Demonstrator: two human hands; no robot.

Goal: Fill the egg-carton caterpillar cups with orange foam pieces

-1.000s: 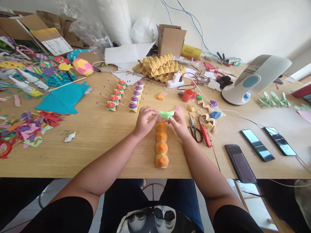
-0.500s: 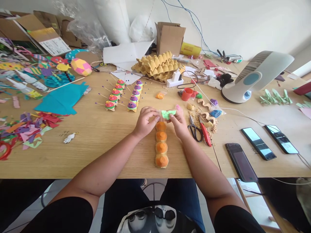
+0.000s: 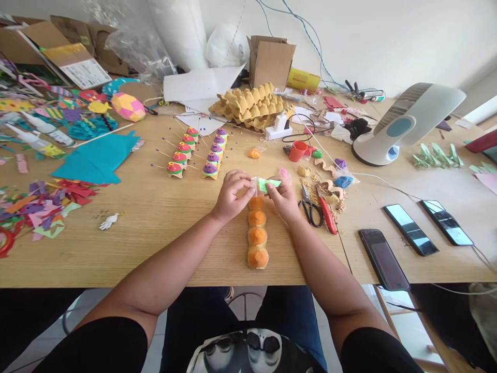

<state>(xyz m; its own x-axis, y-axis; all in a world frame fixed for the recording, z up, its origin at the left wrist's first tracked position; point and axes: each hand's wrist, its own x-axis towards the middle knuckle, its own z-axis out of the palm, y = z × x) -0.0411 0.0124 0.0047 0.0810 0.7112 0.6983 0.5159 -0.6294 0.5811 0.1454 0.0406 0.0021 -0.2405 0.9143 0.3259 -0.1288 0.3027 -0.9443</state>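
A small clear plastic bag with light green modelling clay [image 3: 267,184] is stretched between my two hands, above the table. My left hand [image 3: 233,198] pinches the clear end of the bag between thumb and fingers. The thumb of my right hand [image 3: 284,199] presses on the green clay, with the fingers curled behind it. Just below my hands lies a strip of egg carton [image 3: 258,247], its several cups topped with orange clay; the far end is partly covered by the bag. Something pink [image 3: 283,172] shows behind my right fingers.
Black-handled scissors [image 3: 311,207] and a red-handled cutter [image 3: 328,212] lie right of my right hand. Two painted egg-carton strips [image 3: 210,168] stand ahead on the left. Several phones [image 3: 384,259] and a white fan [image 3: 394,132] are to the right. Paper scraps [image 3: 42,207] cover the left.
The bag of green clay has shifted very slightly between my hands, which keep nearly the same grip. The whole view has moved a little.
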